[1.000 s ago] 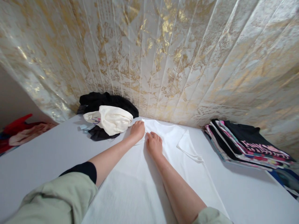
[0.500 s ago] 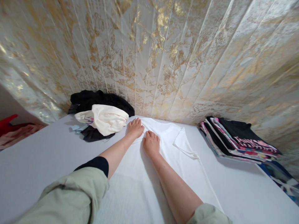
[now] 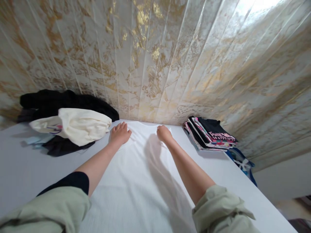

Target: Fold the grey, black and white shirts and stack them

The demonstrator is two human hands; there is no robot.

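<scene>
A white short-sleeved shirt (image 3: 136, 181) lies spread over the white table, its neckline toward the wall. Flat on its left shoulder rests my left hand (image 3: 120, 133), fingers apart and holding nothing. At the right shoulder, my right hand (image 3: 164, 134) is closed in a pinch on the fabric, slightly above the table by its shadow. The right sleeve is mostly hidden behind that hand and forearm.
A loose heap with a black garment (image 3: 73, 102) and a cream garment (image 3: 82, 126) sits on the left against the wall covering (image 3: 150, 64). On the right stands a folded clothes stack (image 3: 209, 134), beside the table's right edge (image 3: 257, 191).
My right hand has moved from the shirt's middle to its right shoulder and closed on the fabric. The left hand stays flat at the left shoulder. The view has swung right.
</scene>
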